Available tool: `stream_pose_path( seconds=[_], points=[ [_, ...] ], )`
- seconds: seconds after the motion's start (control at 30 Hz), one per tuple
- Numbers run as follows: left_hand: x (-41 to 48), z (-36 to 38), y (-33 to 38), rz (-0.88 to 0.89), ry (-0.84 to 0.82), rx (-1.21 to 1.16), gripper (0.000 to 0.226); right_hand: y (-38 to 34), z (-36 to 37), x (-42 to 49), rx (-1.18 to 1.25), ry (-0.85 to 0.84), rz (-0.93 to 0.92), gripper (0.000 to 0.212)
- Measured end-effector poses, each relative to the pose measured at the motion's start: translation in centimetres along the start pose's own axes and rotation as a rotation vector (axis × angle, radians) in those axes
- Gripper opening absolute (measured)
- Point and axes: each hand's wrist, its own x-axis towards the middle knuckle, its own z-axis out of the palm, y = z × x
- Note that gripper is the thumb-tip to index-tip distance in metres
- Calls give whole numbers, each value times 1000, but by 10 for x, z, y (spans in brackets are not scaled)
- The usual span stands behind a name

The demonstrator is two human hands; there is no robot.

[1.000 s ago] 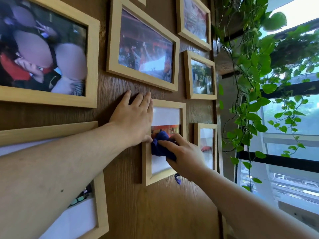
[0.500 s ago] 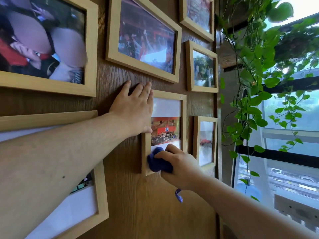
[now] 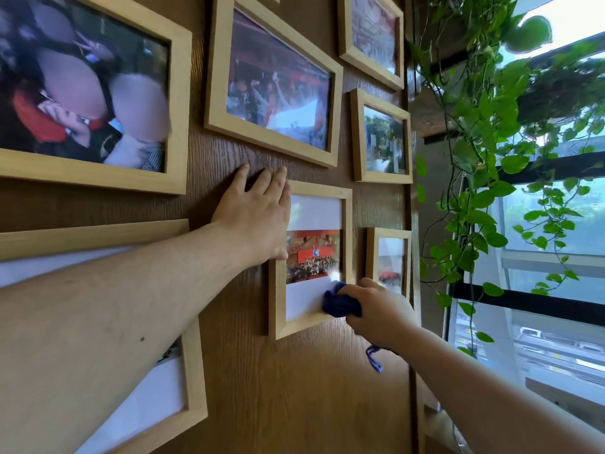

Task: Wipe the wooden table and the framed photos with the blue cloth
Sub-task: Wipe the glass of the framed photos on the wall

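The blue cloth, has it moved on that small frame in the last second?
Yes. The blue cloth went from the frame's middle down to its lower right corner.

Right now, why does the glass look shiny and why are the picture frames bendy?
In the head view, daylight from the window glares off the framed photo beside the blue cloth; the wide-angle lens bows the frames; the nearest big photo looks soft and blurred.

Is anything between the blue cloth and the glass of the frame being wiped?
Nothing visible. The right hand presses the blue cloth against the frame, at its lower right corner.
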Motion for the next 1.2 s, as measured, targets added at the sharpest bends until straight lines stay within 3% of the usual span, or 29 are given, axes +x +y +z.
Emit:
stream_pose_path(
  seconds=[0.27,0.43,0.6,0.8,1.07,1.2],
  points=[
    [-8,-12,-13,89,-10,-9,107,-16,-27,-4,40,188,-20,45],
    [-30,-32,-28,239,96,60,96,-42,-71,-1,16,319,-40,46],
    [-40,-52,-61,237,274,-25,76,-70,-113,17,-21,436,-80,48],
    [-40,-62,-79,231,364,-127,60,-96,-123,38,165,631,-14,47],
    [-10,-73,-118,91,412,15,67,-100,-166,92,283,720,-109,46],
    [7,-81,-131,-7,384,92,86,-111,-192,133,353,792,-158,47]
  ],
)
